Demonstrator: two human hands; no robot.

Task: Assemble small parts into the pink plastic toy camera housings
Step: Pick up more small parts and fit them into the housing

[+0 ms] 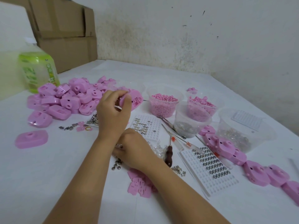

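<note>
My left hand point(113, 113) is raised over the table and grips a pink camera housing point(127, 101) between thumb and curled fingers. A big heap of pink housings point(64, 99) lies behind it to the left. My right hand point(134, 147) is low on the table, crossed under the left wrist. Its fingertips are curled down and pinch a small shiny metal part point(119, 145) at the edge of a scatter of metal balls point(117, 164). Flat pink inserts point(139, 185) lie under my right forearm.
Tubs hold pink pellets point(164, 102), pink pieces point(202, 105) and clear or metal bits point(186, 128). White trays carry button cells point(142, 125) and springs point(212, 164). Screwdrivers point(169, 152) lie between them. A row of housings point(229, 149) runs right; a green bottle point(38, 68) stands left.
</note>
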